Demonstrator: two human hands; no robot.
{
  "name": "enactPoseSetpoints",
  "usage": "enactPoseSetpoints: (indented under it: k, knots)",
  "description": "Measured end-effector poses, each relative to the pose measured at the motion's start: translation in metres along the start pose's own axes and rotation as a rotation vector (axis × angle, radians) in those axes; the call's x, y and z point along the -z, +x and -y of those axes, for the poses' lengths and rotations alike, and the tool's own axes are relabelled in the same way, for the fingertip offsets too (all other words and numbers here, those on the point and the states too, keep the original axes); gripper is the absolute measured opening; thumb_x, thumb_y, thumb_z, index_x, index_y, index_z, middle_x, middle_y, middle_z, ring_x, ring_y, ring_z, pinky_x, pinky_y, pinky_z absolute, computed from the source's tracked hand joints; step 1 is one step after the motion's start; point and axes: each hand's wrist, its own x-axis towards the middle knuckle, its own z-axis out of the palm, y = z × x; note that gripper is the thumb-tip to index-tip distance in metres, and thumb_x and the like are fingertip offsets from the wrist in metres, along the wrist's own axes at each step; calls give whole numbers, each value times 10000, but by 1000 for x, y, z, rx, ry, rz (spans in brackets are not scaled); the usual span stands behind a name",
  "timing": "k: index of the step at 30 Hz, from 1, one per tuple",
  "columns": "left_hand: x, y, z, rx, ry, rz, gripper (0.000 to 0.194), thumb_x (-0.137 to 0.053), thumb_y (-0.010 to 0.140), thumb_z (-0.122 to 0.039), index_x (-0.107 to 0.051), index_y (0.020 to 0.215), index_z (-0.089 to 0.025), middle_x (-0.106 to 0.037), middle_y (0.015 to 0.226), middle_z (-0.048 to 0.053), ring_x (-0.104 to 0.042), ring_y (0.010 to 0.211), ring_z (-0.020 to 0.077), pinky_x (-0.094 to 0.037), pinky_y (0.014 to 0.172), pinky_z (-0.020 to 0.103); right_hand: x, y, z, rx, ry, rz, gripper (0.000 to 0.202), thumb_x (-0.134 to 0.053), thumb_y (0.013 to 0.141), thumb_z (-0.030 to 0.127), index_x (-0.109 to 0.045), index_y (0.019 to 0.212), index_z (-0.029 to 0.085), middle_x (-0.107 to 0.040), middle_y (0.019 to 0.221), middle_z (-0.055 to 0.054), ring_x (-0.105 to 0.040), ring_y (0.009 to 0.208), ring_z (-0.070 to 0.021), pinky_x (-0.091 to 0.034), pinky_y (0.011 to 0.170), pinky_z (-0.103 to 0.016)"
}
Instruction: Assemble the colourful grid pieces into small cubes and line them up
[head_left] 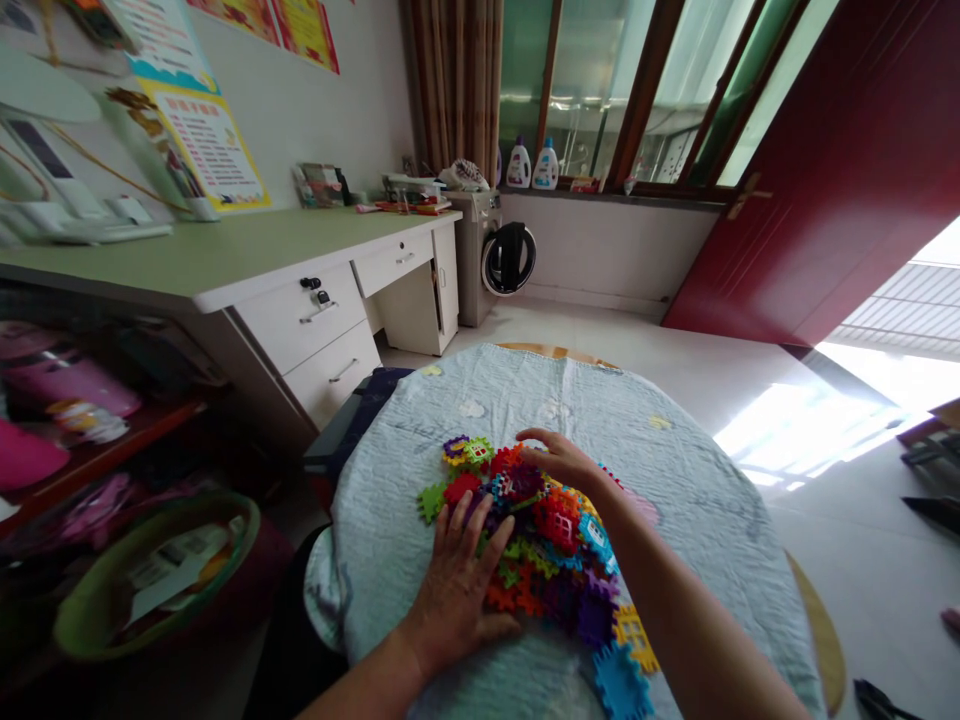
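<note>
I have the left hand, fingers spread, at the near-left side of the blocks, heaped on a pale cloth over the desk; whether the right hand, curved over their far side, grips one, I can't tell. Beyond the floor stand an open washer and windows.

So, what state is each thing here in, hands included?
Plastic pieces: heaped together
Left hand: fingers spread, at the heap's near left side
Right hand: at the heap's far side; grip unclear
Tablecloth: spread out, wrinkled
Desk drawers: shut
Washing machine door: open
Red door: open
White bottles: upright
Curtain: hanging in folds
</note>
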Motion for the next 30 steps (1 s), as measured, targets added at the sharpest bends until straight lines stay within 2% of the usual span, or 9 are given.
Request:
enactPoseSetpoints:
  k: [2,5,7,9,13,17,22,26,30]
  knots:
    - [2,-2,-2,0,4,-3,1084,-645,632,-764,-231,1512,-287,-138,1582,139,-125,1427,438,-175,1112,654,18,-25,-21,-25,-86,-164,446,-570,822,472,-638,1193,232,-647,1241,-75,-587,1134,-246,-427,1000,-417]
    - [1,-3,-5,19,10,16,1121,-709,591,-723,-243,1509,-280,-153,1578,140,-127,1426,436,-166,1116,649,33,-62,-62,-194,-273,-314,517,-542,833,475,-595,1251,175,-580,1324,-151,-526,1226,-291,-387,1042,-455]
    - [-3,-1,-8,34,15,26,1127,-730,573,-706,-260,1504,-280,-180,1571,141,-139,1421,436,-152,1117,649,30,-78,-83,-326,-366,-360,570,-535,835,492,-566,1286,145,-566,1328,-191,-503,1250,-333,-379,1042,-489]
    - [-9,4,-10,35,19,16,1088,-700,594,-727,-286,1496,-281,-219,1557,144,-158,1415,433,-135,1117,651,18,-84,-92,-353,-389,-358,563,-524,842,496,-557,1293,160,-556,1343,-184,-486,1270,-340,-371,1051,-498]
    - [-20,15,-14,74,51,-3,978,-645,667,-722,-337,1477,-269,-266,1541,150,-161,1416,428,-100,1120,647,-4,-71,-80,-203,-246,-280,536,-499,862,460,-526,1318,180,-546,1364,-146,-489,1283,-276,-365,1084,-439]
    - [-22,20,-16,142,70,-23,908,-625,714,-691,-362,1468,-257,-288,1530,157,-155,1418,427,-77,1119,649,5,-73,-59,-197,-128,-253,656,-510,852,531,-426,1414,203,-486,1434,-139,-467,1311,-279,-369,1085,-464]
    - [-9,12,-22,82,17,-8,996,-671,655,-700,-317,1484,-275,-222,1556,151,-135,1423,435,-98,1115,656,20,-144,-56,-141,-279,-134,1062,-689,652,658,-265,1514,206,-302,1551,-163,-229,1446,-339,-233,1157,-527]
    - [-3,5,-30,46,-3,15,1094,-707,585,-725,-289,1492,-279,-188,1568,149,-114,1426,449,-112,1112,668,-11,-211,-62,-115,-412,9,1435,-804,424,682,-61,1557,209,-118,1602,-194,-76,1465,-412,-152,1157,-590]
    - [-9,8,-39,21,16,44,1104,-697,568,-754,-307,1487,-284,-237,1555,144,-142,1420,442,-111,1115,668,-47,-231,-67,-141,-431,-30,1494,-855,392,595,8,1554,223,23,1611,-199,-27,1460,-441,-166,1146,-606]
